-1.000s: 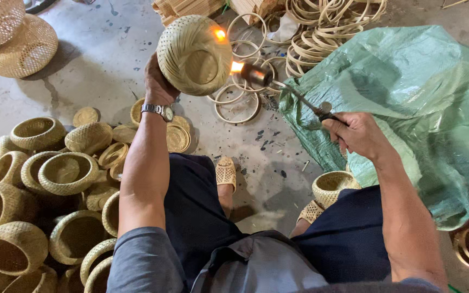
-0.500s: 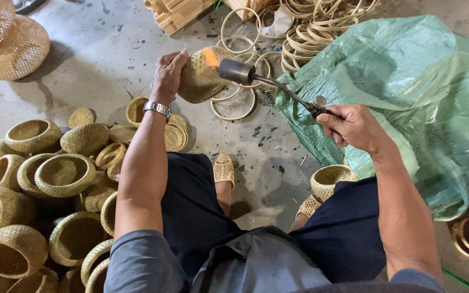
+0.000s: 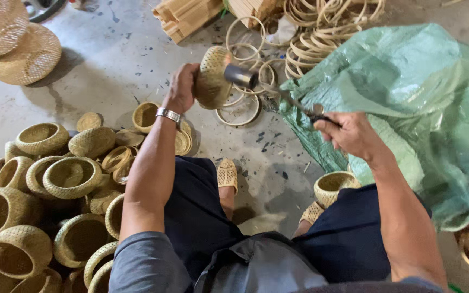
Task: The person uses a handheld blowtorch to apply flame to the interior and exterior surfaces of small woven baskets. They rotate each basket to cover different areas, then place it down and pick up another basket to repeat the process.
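From above, the left hand [image 3: 181,89] grips a small woven basket [image 3: 211,77] held up over the concrete floor [image 3: 109,59]. The right hand [image 3: 348,133] is closed round a torch [image 3: 270,89], its nozzle touching the basket. Finished baskets [image 3: 55,179] lie heaped at the left, a green sack [image 3: 408,108] at the right.

— Where does the woven basket [image 3: 211,77] sit?

— In the left hand [image 3: 182,87], with the torch [image 3: 270,89] from the right hand [image 3: 347,132] just right of it.

— And around them?

— A heap of baskets [image 3: 50,184] lies left of and below the left hand. Rings [image 3: 242,106] lie on the floor beyond the basket; a plastic sack [image 3: 408,103] spreads right of the right hand.
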